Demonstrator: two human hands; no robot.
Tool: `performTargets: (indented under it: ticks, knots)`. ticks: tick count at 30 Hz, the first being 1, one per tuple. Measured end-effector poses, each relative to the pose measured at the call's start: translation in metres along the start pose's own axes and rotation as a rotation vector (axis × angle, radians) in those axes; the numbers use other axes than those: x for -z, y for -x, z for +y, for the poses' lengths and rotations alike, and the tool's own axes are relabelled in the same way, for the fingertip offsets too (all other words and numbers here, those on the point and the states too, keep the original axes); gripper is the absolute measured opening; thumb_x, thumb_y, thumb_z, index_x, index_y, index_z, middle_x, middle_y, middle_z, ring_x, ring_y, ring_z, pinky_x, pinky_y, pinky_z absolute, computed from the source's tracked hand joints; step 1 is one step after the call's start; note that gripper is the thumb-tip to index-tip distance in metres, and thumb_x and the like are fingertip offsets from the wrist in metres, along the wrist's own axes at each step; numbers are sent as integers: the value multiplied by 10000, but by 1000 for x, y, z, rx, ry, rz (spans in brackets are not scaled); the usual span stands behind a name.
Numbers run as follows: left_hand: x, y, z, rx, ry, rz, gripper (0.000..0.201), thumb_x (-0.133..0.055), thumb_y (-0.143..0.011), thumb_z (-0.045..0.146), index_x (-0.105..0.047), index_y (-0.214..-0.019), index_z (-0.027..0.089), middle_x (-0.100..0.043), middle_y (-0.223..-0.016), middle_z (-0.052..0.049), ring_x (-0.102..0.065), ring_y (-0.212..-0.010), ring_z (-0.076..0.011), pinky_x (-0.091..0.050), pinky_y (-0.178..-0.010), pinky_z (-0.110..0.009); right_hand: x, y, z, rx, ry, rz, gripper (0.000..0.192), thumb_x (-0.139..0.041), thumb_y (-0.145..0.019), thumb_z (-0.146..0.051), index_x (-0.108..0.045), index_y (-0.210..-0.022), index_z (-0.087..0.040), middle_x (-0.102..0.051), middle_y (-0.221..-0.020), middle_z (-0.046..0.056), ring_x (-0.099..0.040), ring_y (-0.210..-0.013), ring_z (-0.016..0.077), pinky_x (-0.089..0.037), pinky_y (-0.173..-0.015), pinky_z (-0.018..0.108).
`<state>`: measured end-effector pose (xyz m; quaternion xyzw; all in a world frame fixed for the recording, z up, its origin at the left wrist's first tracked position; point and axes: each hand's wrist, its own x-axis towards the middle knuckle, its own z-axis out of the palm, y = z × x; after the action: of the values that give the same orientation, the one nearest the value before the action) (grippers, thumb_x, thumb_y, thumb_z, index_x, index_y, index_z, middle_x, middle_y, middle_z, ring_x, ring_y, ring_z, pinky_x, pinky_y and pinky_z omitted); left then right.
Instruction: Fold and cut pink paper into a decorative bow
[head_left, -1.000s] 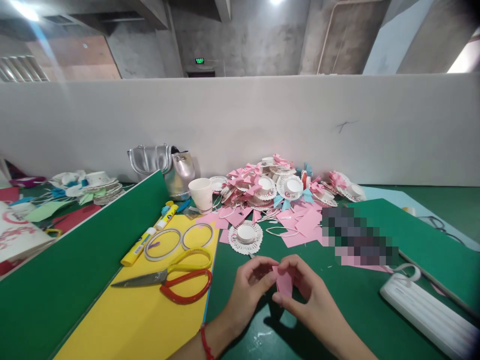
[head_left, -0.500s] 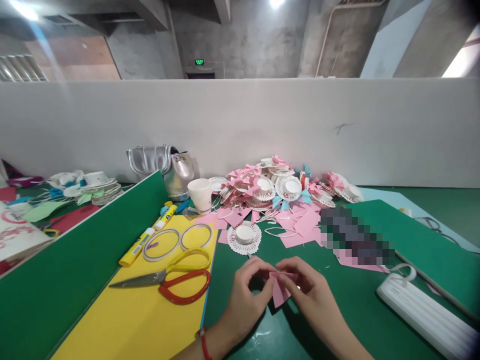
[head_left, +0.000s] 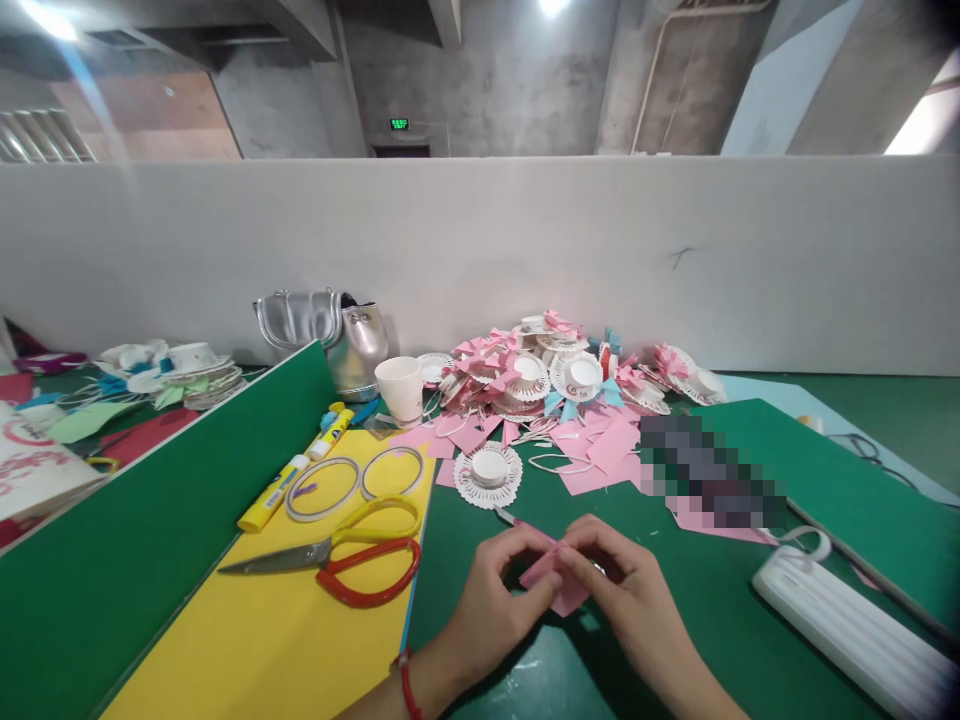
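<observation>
Pink paper piece (head_left: pixel 559 585) is pinched between left hand (head_left: pixel 491 600) and right hand (head_left: pixel 622 590) fingers. Creasing it cleanly probably calls for aligned edges (pressing firmly along the fold), held just above the worktop (head_left: pixel 675 620).

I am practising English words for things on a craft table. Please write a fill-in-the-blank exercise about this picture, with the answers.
1. Both hands, left hand and right hand, pinch a small piece of ____ paper.
2. The scissors lie on a ____ sheet.
3. The left wrist wears a ____ bracelet.
4. The white paper cup stands beside a ____ handbag.

Missing words: pink; yellow; red; silver
</observation>
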<state>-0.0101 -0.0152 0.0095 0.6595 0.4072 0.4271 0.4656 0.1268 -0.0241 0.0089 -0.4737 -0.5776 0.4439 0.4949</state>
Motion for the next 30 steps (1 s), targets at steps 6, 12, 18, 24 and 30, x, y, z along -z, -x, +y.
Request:
performTargets:
  ticks: [6,12,18,24,30]
  knots:
    - [-1,-1,-3,84,-50,-73,97,-575,-696,159,-599,-619,105,-559,-608,-5,-455,-592,-125,-356,-580,-216,0,-1,2,-137,-218,103,209,-622,-689,-345,-597,-595,-161,-514,-592,-15,-483,-547,121,-401,-502,215]
    - [-1,-2,-9,172,105,-102,94,-580,-675,169,-604,-626,93,-534,-590,-8,-439,-567,-122,-348,-533,-216,10,-9,6,-175,-116,218,225,-635,-654,-392,-600,-633,-171,-530,-562,-26,-432,-491,104,-329,-430,197]
    - [-2,-5,-14,186,142,49,160,-554,-721,238,-532,-597,139,-431,-487,54,-378,-441,-82,-298,-430,-188,14,-8,1,-26,100,194,204,-575,-720,-361,-591,-637,-175,-517,-570,-9,-447,-479,118,-340,-410,214]
    - [-1,-5,-11,131,327,146,210,-588,-719,194,-498,-908,187,-520,-533,62,-474,-462,-92,-383,-455,-182,16,1,5,517,500,327,147,-519,-766,-147,-645,-710,-199,-617,-745,57,-576,-637,161,-454,-555,246]
    - [-1,-5,-8,23,206,111,76,-627,-678,122,-655,-733,167,-658,-759,-28,-583,-729,-150,-451,-707,-235,10,4,14,633,542,160,212,-496,-775,-76,-672,-809,-189,-628,-799,78,-608,-702,160,-487,-598,234]
